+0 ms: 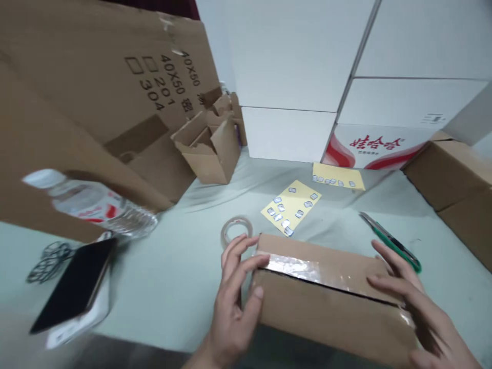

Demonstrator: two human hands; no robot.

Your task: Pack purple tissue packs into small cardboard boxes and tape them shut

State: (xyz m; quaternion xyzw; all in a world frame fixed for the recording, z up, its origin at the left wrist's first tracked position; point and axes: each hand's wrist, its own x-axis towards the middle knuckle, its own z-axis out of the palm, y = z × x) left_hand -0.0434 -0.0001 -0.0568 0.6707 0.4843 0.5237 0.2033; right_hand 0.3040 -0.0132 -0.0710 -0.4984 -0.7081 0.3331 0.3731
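Between my two hands is a brown cardboard box (326,312), tilted a little, with clear tape (294,267) along part of its top seam. My left hand (238,297) grips the box's left end, thumb on the near side and fingertips over the tape. At the right end my right hand (423,307) closes around the corner, its fingers resting on the top. A roll of clear tape (237,229) lies just beyond my left fingers. Past my right hand is a green utility knife (395,245) with its blade end pointing away.
Yellow sticker sheets (291,207) lie behind the box. On the left are a plastic bottle (96,205), a black phone (77,282) and a dark coiled cable (49,261). A small open carton (211,148), a large carton (115,92) and white boxes (292,133) stand behind.
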